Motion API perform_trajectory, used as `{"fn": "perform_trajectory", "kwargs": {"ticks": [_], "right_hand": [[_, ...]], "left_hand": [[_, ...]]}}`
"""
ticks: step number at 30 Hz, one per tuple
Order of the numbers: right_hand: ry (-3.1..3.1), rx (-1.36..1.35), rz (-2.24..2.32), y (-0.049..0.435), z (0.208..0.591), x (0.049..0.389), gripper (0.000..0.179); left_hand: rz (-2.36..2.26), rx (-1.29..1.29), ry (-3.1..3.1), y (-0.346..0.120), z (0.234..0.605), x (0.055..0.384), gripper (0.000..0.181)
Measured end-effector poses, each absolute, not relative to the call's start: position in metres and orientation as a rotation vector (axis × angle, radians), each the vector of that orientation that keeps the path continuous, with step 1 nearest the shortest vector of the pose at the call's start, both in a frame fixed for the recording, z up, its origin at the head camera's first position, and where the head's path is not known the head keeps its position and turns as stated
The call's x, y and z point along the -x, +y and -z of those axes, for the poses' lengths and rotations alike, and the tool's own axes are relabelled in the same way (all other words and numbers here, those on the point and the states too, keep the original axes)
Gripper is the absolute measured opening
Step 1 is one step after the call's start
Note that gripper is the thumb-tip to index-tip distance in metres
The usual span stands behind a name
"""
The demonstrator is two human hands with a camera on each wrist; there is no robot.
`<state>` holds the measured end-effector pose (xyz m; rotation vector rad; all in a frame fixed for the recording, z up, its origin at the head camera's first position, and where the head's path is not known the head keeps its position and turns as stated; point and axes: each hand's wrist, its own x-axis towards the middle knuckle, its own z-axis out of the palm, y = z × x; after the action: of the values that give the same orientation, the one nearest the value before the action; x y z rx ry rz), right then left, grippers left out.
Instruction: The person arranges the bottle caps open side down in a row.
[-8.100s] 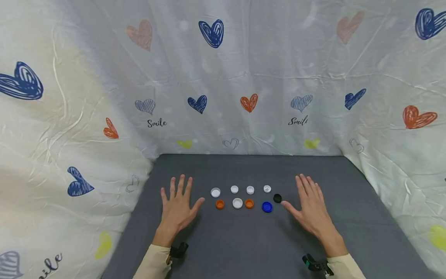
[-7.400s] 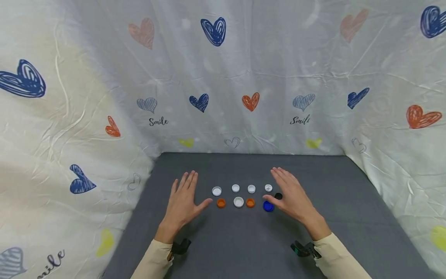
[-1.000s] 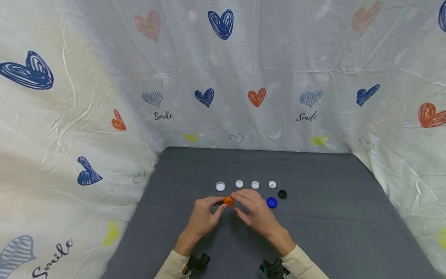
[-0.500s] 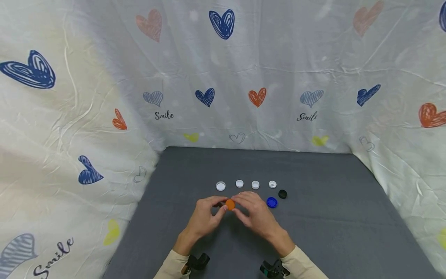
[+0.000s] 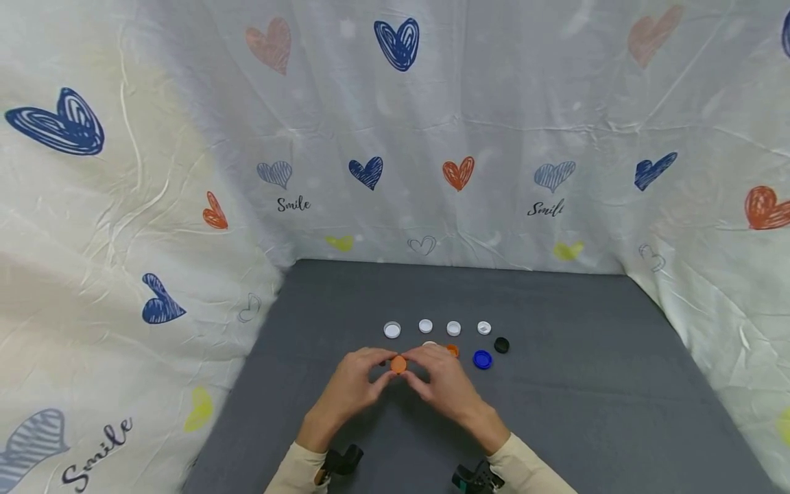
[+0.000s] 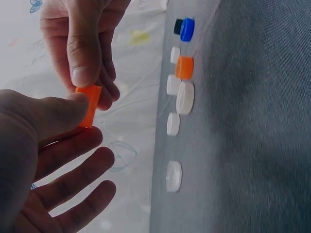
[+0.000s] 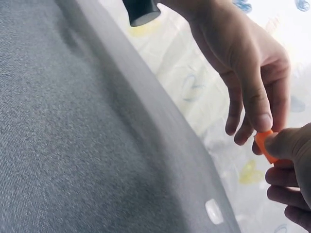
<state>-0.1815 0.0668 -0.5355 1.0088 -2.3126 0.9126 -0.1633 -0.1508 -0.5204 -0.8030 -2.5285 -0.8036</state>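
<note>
Both hands meet over the near side of the table around an orange bottle cap (image 5: 398,364), its round face turned to the head camera. My left hand (image 5: 353,385) pinches the cap's left edge between thumb and fingers. From the other side, my right hand (image 5: 446,385) pinches its right edge. In the left wrist view the orange cap (image 6: 91,108) is seen edge-on, raised off the table, with a thumb from each hand on it. The left hand's other fingers (image 6: 80,187) are spread loosely. The right wrist view shows the cap (image 7: 265,145) partly covered by the thumbs.
Behind the hands lie several white caps (image 5: 426,326), a second orange cap (image 6: 184,67), a blue cap (image 5: 483,359) and a black cap (image 5: 502,345) on the grey table (image 5: 555,412). A heart-printed curtain (image 5: 494,103) surrounds the table's back and sides.
Both hands started spread open and apart; the left orange cap has left the table. Over the last second the right thumb and fingers closed on it, and the hands shifted slightly left, uncovering the second orange cap.
</note>
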Motion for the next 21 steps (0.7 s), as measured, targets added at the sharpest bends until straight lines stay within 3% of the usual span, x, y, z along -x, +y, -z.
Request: {"fn": "perform_trajectory", "kwargs": {"ticks": [21], "right_hand": [[-2.521,-1.060,-0.691,0.021,0.570,0.182,0.014]], "left_hand": [[0.657,0.637,-2.826,-0.181,0.552,0.157,0.026]]}}
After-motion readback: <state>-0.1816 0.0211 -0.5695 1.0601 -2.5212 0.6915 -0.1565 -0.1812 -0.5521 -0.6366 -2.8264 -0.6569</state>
